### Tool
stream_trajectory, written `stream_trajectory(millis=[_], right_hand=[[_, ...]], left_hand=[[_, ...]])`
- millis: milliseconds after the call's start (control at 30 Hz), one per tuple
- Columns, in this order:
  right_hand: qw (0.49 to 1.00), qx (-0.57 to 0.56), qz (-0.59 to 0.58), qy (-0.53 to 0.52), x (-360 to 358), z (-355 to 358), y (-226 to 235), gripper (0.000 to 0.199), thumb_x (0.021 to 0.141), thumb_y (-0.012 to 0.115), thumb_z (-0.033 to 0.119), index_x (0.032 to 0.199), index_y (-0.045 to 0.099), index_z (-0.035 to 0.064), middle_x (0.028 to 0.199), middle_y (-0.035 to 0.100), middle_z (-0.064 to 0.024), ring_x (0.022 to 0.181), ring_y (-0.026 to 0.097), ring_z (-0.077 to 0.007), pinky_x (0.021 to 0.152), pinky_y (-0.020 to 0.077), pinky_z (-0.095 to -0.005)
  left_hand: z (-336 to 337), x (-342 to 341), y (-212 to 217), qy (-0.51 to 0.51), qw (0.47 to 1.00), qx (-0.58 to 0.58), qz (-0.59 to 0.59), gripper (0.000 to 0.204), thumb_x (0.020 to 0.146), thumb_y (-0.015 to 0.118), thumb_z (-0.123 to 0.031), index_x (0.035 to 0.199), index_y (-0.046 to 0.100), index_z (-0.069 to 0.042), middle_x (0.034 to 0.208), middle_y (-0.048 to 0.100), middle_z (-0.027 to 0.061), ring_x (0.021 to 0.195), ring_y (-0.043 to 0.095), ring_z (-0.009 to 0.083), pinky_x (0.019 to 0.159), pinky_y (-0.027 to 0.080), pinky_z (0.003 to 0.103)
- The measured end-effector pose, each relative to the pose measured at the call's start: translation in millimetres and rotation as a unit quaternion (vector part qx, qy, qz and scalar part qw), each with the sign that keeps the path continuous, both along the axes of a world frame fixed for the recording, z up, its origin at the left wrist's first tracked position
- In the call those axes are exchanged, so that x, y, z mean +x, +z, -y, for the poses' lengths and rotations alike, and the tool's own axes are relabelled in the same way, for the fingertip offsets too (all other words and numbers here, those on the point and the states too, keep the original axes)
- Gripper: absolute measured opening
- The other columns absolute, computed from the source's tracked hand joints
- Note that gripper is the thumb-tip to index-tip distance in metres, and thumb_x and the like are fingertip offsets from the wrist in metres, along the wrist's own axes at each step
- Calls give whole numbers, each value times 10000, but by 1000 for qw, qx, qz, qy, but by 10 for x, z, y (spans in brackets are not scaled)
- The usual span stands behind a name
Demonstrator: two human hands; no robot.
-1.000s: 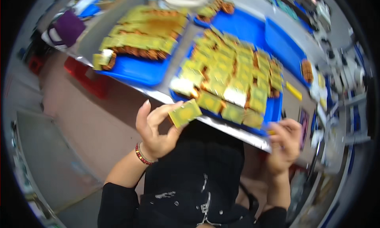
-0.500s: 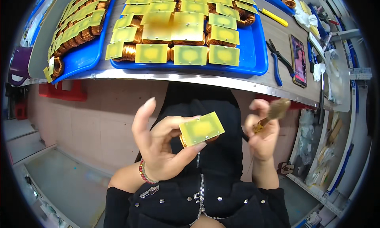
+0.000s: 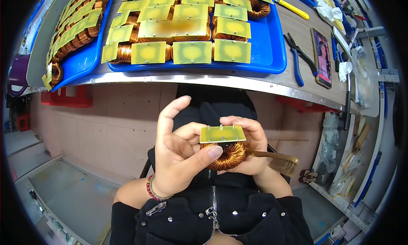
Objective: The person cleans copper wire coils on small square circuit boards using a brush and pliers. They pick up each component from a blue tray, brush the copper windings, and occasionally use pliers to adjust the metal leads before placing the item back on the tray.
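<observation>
While the fingers [image 3: 205, 158] of our left hand [image 3: 172, 155] grasp a copper coil [image 3: 233, 156] at its nine o'clock side, thumb across the front, our right hand [image 3: 255, 136] steadies it at three o'clock. One left finger is raised clear toward eleven. A yellow-green board [image 3: 222, 134] sits at the coil's twelve o'clock, pins standing up from it. The right hand also grips a brush [image 3: 283, 165], its bristles pointing away, just past three.

Farther out, on the surface [image 3: 278, 26], a blue tray [image 3: 274, 53] lies near twelve o'clock with rows of boarded coils [image 3: 148, 53], and a second tray [image 3: 80, 68] at ten holds more. Pliers [image 3: 298, 66] and a phone [image 3: 322, 60] lie between one and two, a yellow-handled tool [image 3: 294, 9] at one.

As far as we can judge, our piece has its board fitted like those in the trays; whether it, or any of them, is finished, and how much is left, we cannot tell.
</observation>
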State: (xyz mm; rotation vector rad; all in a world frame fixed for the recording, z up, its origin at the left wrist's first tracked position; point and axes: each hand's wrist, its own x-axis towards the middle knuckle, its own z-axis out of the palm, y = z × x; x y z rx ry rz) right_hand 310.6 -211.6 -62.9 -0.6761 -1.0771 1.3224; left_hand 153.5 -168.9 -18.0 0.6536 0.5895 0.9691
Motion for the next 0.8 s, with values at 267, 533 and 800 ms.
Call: stream_trajectory(millis=[267,533,800], right_hand=[[966,118,180,-143,37,-1,-46,634,607,775,7,1158,465,49,1153,460,-147,600,424,-47,501,377,-176],[945,96,256,-177,55,-17,57,712,599,824,160,1187,446,20,1185,402,-136,791,542,-116,543,436,-194],[957,81,237,-146,43,-47,-2,759,534,845,166,1168,469,-19,1134,511,-177,1022,530,-259,852,428,-329]], left_hand=[[-8,49,-124,-119,991,61,-21,555,821,604,-40,1270,277,-28,1197,419,106,1085,454,156,941,354,290],[-52,42,-152,-127,983,-104,85,794,847,550,-340,1385,85,15,1251,429,222,1187,435,288,993,353,390],[-13,72,-209,-143,969,-134,150,748,889,448,-380,1402,7,-59,1237,395,330,1131,458,424,966,380,468]])
